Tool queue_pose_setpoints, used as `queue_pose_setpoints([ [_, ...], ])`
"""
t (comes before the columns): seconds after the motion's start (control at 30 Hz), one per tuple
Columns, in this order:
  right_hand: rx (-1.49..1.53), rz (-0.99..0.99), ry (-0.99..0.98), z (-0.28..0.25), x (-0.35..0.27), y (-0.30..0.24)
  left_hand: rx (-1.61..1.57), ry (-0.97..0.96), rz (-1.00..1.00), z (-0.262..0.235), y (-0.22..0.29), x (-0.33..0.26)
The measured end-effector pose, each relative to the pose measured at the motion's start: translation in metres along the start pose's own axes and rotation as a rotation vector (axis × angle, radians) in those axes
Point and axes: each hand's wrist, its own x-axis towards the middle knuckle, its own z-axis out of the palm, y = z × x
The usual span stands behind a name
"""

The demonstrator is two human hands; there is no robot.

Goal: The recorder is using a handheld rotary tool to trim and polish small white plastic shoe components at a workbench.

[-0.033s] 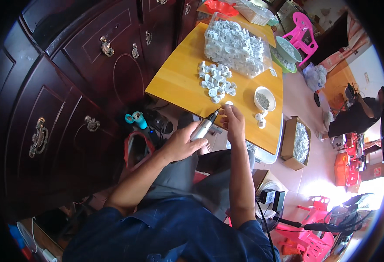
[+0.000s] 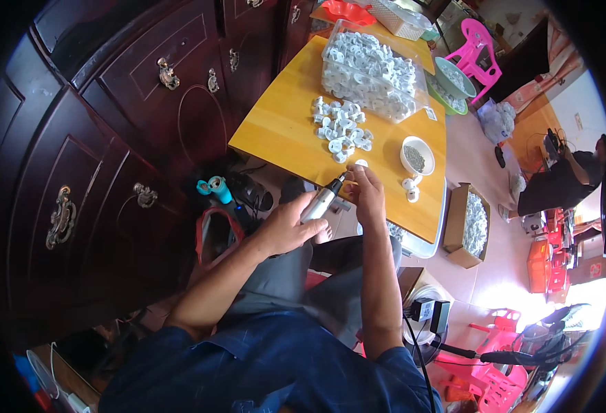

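Note:
My left hand (image 2: 294, 224) is wrapped round an electric screwdriver (image 2: 320, 202) with a silver body and a black nose. Its thin bit points up and away, toward the table's near edge. At that tip my right hand (image 2: 367, 196) has its thumb and fingers pinched together; what lies between them is too small to make out. Just beyond those fingertips shows a small white plastic part (image 2: 361, 164), and I cannot tell whether they touch it. A loose heap of white plastic parts (image 2: 341, 129) lies farther off on the yellow wooden table (image 2: 275, 117).
A clear bin (image 2: 371, 72) full of white parts stands at the table's back. To the right are a white bowl (image 2: 418, 155) of small grey pieces and several loose white parts (image 2: 411, 189). A cardboard box (image 2: 462, 227) sits on the floor; dark cabinets (image 2: 131, 138) line the left.
My right hand's fingers have shifted slightly left, closer to the screwdriver's tip. The left hand and the screwdriver stay where they were.

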Motion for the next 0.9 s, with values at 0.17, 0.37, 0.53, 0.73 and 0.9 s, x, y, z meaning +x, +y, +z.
queue_pose_setpoints([
  [0.17, 0.325, 0.010, -0.118, -0.008, 0.014, 0.014, -0.010, -0.025, -0.007, 0.003, 0.003, 0.000],
  [0.37, 0.282, -0.067, -0.128, -0.013, 0.017, 0.015, -0.037, -0.042, -0.014, 0.001, 0.008, -0.001],
  [0.53, 0.065, -0.144, -0.186, -0.027, 0.017, -0.002, 0.007, -0.072, -0.018, -0.001, 0.004, -0.001],
  [0.73, 0.006, -0.097, -0.314, -0.041, 0.019, -0.010, -0.107, -0.152, -0.095, -0.001, 0.017, -0.001],
  [0.9, 0.125, -0.099, -0.289, -0.036, 0.019, -0.004, -0.226, -0.178, -0.129, 0.001, 0.008, 0.000],
])
